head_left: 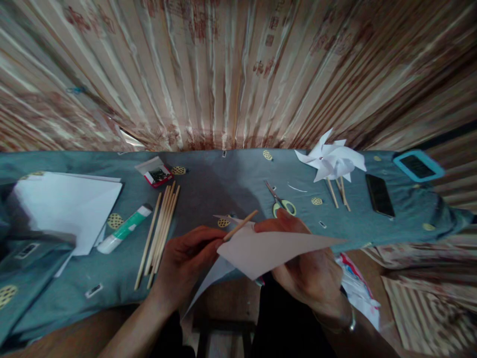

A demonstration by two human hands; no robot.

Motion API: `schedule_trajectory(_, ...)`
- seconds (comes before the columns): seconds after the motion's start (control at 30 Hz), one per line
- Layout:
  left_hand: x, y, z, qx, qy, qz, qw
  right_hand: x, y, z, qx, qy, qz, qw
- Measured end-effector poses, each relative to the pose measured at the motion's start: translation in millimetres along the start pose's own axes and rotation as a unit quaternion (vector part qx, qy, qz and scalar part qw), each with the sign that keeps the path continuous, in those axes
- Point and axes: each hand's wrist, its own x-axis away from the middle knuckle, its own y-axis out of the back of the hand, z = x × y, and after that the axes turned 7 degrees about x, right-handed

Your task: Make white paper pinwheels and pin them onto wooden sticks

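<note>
A white paper pinwheel (268,253) with pointed blades is held up in front of me, over the table's near edge. My right hand (305,263) is closed on it from the right, its fingers partly hidden behind the paper. A short length of wooden stick (242,224) lies slantwise against the far side of the paper. My left hand (194,253) pinches the stick's near end, close to the paper's left edge. Just beyond my right hand lie scissors (281,205) with pale green handles. Where stick and paper meet is mostly covered by my fingers.
Left on the cloth-covered table (231,184) are wooden sticks (160,233), a glue tube (124,229), a red box of small dark pieces (158,175) and white paper sheets (85,199). Finished-looking pinwheels (335,156), a phone (380,195) and a blue-framed object (419,165) lie right.
</note>
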Motion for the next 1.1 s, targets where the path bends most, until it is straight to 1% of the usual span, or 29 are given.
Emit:
schedule_trajectory(0.23,0.7,0.0,-2.7,0.014,0.014,0.011,1.0,-3.7,-1.2,-0.4,0.022,0.017,-0.015,0.999)
schedule_trajectory(0.4,-0.3,2.2,-0.3,-0.014,-0.022,0.034,0.999,-2.2,0.0,0.2,0.043,0.03,-0.032,0.998)
schedule_trajectory(0.5,-0.2,2.5,0.4,-0.041,-0.041,0.046,0.997,-0.3,2.5,0.7,0.061,0.02,-0.023,0.998)
schedule_trajectory(0.57,-0.2,2.7,0.7,-0.057,-0.05,0.05,0.996,0.6,3.4,0.6,0.06,0.017,-0.02,0.998)
schedule_trajectory(0.7,0.1,3.2,0.4,-0.075,-0.068,0.055,0.993,1.3,3.6,0.5,0.067,0.031,-0.034,0.997)
schedule_trajectory(0.83,1.2,3.5,0.7,-0.084,-0.073,0.049,0.993,-1.0,4.6,-1.2,0.039,0.025,-0.027,0.999)
schedule_trajectory(1.0,2.3,7.0,4.8,-0.112,-0.122,0.044,0.985,-4.8,5.3,-7.1,0.016,0.078,-0.015,0.997)
schedule_trajectory(1.07,2.5,9.5,7.0,-0.122,-0.141,0.048,0.981,-2.5,4.6,-8.5,-0.012,0.064,-0.009,0.998)
schedule_trajectory(1.1,2.5,10.8,7.9,-0.127,-0.149,0.05,0.979,-0.2,4.1,-9.0,-0.026,0.043,0.001,0.999)
